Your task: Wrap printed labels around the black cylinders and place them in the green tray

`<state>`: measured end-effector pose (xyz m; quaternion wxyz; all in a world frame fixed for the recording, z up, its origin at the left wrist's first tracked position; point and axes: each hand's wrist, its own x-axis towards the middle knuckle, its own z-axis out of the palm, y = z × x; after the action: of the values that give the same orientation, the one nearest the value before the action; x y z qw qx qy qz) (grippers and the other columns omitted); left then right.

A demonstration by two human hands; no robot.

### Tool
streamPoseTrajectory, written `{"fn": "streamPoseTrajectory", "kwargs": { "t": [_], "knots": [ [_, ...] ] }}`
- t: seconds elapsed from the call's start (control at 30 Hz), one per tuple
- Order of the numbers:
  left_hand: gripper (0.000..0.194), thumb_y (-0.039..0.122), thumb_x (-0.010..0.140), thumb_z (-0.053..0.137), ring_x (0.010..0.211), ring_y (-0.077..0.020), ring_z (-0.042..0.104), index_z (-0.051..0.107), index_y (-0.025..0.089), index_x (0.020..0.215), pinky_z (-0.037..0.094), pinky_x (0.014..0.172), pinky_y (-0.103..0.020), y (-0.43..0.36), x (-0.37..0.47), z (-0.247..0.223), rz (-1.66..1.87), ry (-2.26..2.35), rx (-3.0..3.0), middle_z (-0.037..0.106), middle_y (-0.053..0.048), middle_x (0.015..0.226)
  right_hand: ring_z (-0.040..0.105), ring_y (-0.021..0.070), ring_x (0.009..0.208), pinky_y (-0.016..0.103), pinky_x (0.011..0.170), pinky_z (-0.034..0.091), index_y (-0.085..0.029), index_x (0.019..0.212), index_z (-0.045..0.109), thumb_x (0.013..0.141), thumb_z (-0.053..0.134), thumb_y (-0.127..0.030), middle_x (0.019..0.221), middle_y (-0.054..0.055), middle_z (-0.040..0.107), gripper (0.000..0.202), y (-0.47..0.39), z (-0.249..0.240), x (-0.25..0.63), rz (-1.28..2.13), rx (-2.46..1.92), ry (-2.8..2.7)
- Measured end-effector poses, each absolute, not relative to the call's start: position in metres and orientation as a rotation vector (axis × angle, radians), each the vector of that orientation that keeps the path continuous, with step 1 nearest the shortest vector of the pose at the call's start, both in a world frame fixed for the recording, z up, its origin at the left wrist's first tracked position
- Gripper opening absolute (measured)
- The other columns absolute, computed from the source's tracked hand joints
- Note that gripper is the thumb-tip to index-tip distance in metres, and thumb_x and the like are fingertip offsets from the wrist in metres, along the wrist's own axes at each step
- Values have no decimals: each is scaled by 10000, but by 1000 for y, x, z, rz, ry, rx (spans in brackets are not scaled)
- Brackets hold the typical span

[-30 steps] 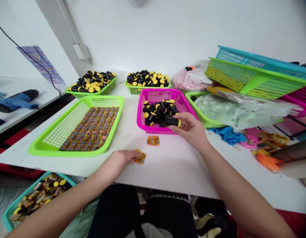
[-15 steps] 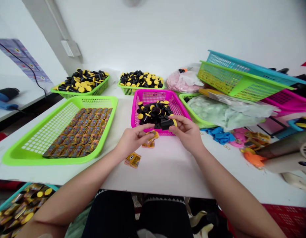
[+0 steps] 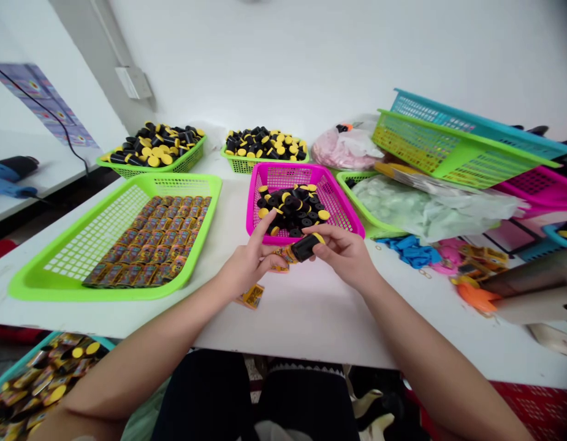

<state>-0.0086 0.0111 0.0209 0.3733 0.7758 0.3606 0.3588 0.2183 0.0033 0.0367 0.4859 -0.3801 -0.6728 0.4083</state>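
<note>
My right hand (image 3: pixel 345 254) grips a black cylinder with a yellow cap (image 3: pixel 306 247), tilted, its capped end toward my palm. Between the thumb and fingers of my left hand (image 3: pixel 249 260) is a printed orange sleeve (image 3: pixel 283 252), which meets the cylinder's uncapped end; my left index finger points up and away. How far the sleeve covers the cylinder I cannot tell. More printed sleeves (image 3: pixel 253 296) lie on the white table below my left hand. Just behind both hands stands a magenta basket (image 3: pixel 253 193) of loose black cylinders with yellow caps.
On the left, a large green basket (image 3: pixel 62 260) holds rows of wrapped cylinders. Two green baskets (image 3: pixel 191 158) of black-and-yellow cylinders stand along the wall. Stacked baskets (image 3: pixel 449 147), plastic bags (image 3: pixel 416 202) and a grey-white device (image 3: pixel 536 294) crowd the right side.
The cylinder and the sleeve have come together in front of the magenta basket. My right hand has tilted the cylinder, and my left index finger has lifted. The view has shifted slightly.
</note>
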Motion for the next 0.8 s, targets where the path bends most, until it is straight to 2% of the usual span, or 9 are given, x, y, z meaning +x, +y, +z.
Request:
{"fn": "streamPoseTrajectory", "kwargs": {
  "t": [0.1, 0.2, 0.3, 0.43, 0.5, 0.6, 0.7, 0.8],
  "knots": [
    [796, 364, 916, 606, 814, -192, 752, 136, 206, 1538, 566, 816, -299, 9, -9, 21, 945, 974, 1975, 773, -28, 859, 517, 91, 560, 230, 492, 450, -242, 1034, 713, 778, 759, -419, 681, -31, 575, 315, 4, 37, 218, 844, -934, -1713],
    [909, 399, 857, 687, 856, -215, 753, 114, 214, 1537, 580, 810, -314, 7, -7, 20, 1013, 936, 1874, 771, -67, 948, 556, 101, 653, 249, 581, 499, -255, 1031, 717, 757, 787, -342, 820, -2, 618, 295, 7, 36, 218, 782, -886, -1765],
    [1036, 355, 812, 741, 874, -213, 749, 21, 209, 1543, 579, 863, -350, 6, -3, 18, 1084, 782, 1729, 759, -81, 965, 626, 127, 776, 283, 681, 549, -266, 1044, 708, 737, 810, -309, 977, 33, 641, 327, 8, 31, 216, 833, -809, -1780],
    [1060, 283, 767, 778, 896, -196, 737, 56, 233, 1541, 576, 829, -321, 6, 0, 16, 1051, 726, 1697, 749, -73, 990, 641, 146, 876, 296, 750, 572, -262, 1034, 715, 676, 857, -302, 1043, 52, 613, 386, 2, 27, 207, 850, -728, -1807],
    [1024, 270, 774, 772, 882, -186, 733, 92, 243, 1539, 569, 810, -301, 6, -1, 15, 1036, 721, 1754, 750, -68, 995, 637, 148, 908, 299, 770, 573, -251, 1048, 714, 730, 816, -308, 1067, 66, 617, 338, -1, 27, 205, 909, -715, -1809],
    [866, 287, 834, 713, 899, -185, 730, 188, 259, 1521, 567, 785, -282, 6, -5, 15, 995, 704, 1910, 739, -85, 1091, 646, 125, 825, 291, 732, 572, -236, 1103, 688, 813, 740, -320, 985, 52, 668, 307, -1, 29, 208, 1171, -800, -1719],
    [713, 306, 885, 645, 946, -192, 725, 273, 268, 1492, 567, 730, -251, 7, -10, 18, 878, 689, 2099, 704, -98, 1212, 662, 130, 762, 294, 695, 570, -211, 1065, 691, 759, 785, -335, 860, 22, 699, 343, 2, 31, 215, 1380, -865, -1674],
    [700, 312, 905, 609, 924, -181, 726, 239, 268, 1498, 562, 700, -237, 9, -13, 20, 798, 705, 2195, 690, -95, 1247, 672, 144, 763, 309, 707, 572, -208, 1025, 709, 752, 781, -350, 878, 30, 711, 316, 1, 35, 215, 1222, -874, -1789]
  ]
}}
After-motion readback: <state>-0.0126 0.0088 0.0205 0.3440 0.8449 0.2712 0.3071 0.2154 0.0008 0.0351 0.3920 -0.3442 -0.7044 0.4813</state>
